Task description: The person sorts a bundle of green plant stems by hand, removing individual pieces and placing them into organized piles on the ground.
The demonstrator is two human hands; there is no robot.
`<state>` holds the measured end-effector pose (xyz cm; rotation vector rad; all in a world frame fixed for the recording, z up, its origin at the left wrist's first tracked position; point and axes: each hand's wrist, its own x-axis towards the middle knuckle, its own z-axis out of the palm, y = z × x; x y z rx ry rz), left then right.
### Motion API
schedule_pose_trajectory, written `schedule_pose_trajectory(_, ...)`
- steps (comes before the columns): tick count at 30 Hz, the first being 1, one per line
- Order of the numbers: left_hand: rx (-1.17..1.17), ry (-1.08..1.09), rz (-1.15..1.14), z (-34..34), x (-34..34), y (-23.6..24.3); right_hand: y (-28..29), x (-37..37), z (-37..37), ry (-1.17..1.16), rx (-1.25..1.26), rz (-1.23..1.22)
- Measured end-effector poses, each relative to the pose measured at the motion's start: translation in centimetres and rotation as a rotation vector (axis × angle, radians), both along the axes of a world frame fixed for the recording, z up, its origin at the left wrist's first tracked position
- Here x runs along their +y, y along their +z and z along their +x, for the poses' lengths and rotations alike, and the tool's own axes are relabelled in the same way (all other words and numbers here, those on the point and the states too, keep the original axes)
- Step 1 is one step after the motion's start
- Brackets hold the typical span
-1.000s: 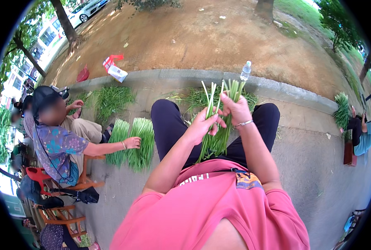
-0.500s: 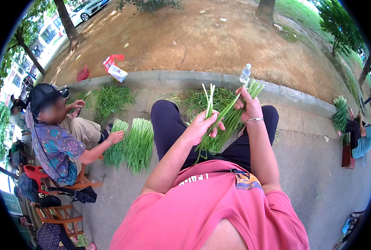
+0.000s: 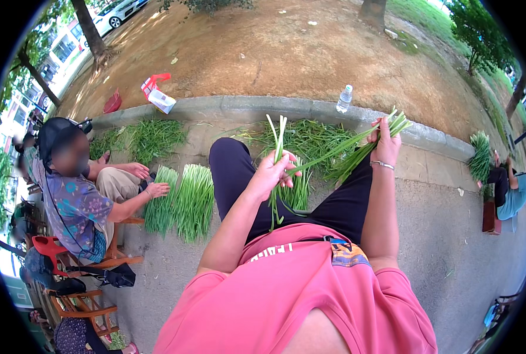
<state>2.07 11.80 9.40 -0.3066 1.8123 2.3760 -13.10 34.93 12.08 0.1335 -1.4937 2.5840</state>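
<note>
My left hand [image 3: 269, 175] is closed around a few garlic chives [image 3: 279, 133], their pale ends pointing up and their green leaves hanging below. My right hand [image 3: 385, 140], with a bracelet at the wrist, grips a thicker bunch of garlic chives [image 3: 350, 167] above my right knee. From that bunch, one long leaf stretches across toward my left fingers. Between my knees stands a neat bundle of chives [image 3: 299, 190], partly hidden. Beyond it, a loose heap of green leaves [image 3: 315, 137] lies against the kerb.
At left a seated person [image 3: 77, 189] has a hand on upright chive bundles [image 3: 193, 200]. A water bottle [image 3: 344, 99] stands on the kerb [image 3: 239, 107]. A white box [image 3: 161, 101] and red bag sit farther left. Another person [image 3: 513, 192] works at far right.
My right hand has moved right, drawing its bunch away from the left hand. My left hand has shifted slightly left with its few chives. The bundle between my knees shows more.
</note>
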Motion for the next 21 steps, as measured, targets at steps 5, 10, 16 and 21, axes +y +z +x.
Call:
schedule_pose_trajectory(5,0.008,0.187,-0.144,-0.1,-1.2,-0.3,-0.1,1.1,-0.4,-0.225,0.075,0.199)
schedule_pose_trajectory(10,0.039,0.157,-0.065,0.1,-0.7,0.5,1.2,-0.2,1.0,-0.150,0.030,0.204)
schedule_pose_trajectory(16,0.095,-0.155,0.273,0.1,1.1,1.8,0.3,-5.0,4.4,0.407,-0.173,0.047)
schedule_pose_trajectory(21,0.075,-0.319,0.366,0.1,2.2,2.0,0.7,-7.8,6.4,0.705,-0.256,0.023)
